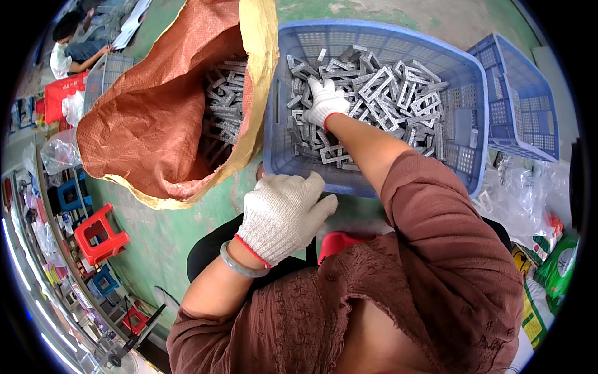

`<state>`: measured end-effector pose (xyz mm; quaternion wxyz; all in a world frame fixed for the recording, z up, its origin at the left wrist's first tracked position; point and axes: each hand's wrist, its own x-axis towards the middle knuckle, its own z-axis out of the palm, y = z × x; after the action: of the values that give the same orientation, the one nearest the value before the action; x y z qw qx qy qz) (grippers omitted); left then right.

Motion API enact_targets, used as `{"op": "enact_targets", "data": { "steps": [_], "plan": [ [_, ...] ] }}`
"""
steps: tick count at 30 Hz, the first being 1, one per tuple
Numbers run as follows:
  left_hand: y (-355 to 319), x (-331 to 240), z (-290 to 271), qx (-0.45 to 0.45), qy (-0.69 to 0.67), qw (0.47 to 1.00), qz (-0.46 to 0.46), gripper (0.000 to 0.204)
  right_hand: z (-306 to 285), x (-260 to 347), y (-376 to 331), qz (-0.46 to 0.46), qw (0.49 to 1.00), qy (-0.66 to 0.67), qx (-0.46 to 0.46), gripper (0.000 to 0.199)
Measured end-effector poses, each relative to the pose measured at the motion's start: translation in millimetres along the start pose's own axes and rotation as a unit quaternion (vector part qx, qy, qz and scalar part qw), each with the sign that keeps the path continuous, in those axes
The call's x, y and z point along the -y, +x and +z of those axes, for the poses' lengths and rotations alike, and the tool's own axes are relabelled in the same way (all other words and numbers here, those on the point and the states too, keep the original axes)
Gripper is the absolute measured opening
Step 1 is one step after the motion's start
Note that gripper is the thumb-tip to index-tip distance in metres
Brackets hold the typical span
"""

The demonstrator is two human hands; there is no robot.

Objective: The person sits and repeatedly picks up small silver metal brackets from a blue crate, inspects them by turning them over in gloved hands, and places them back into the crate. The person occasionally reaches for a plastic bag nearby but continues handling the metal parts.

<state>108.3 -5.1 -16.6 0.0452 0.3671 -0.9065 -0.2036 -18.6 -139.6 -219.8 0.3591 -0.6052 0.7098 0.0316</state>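
Note:
My right hand [326, 103], in a white knit glove with a red cuff, reaches into a blue plastic crate [380, 26]. Its fingers are spread over a heap of grey metal rectangular frames [377, 87], touching them; I see none lifted. My left hand [283, 215], gloved alike, hovers before my lap near the crate's front edge. Its thumb stands apart from loosely bent fingers, and no object shows in it. Left of the crate an orange woven sack [140, 124] gapes with its pale yellow rim folded back. More of the same metal frames [227, 106] lie inside it.
A second blue crate [526, 103] stands tilted at the right, above clear plastic bags [523, 190]. Red stool [101, 234] and shelving are on the left. Under me is part of a red seat [339, 243]. At the far upper left another person [68, 56] sits.

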Motion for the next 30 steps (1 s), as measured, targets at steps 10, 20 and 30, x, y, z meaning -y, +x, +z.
{"op": "enact_targets", "data": {
  "steps": [10,20,30],
  "plan": [
    [2,-2,4,-0.008,-0.006,1.0,-0.007,0.009,9,13,1,0.056,0.998,-0.005,-0.039,0.07],
    [0,1,3,0.002,0.011,0.999,-0.035,0.01,6,15,2,0.082,0.995,0.03,-0.049,0.06],
    [-6,3,12,-0.004,-0.009,0.997,-0.071,0.012,13,16,3,0.074,0.995,-0.012,-0.058,0.043]
  ]
}}
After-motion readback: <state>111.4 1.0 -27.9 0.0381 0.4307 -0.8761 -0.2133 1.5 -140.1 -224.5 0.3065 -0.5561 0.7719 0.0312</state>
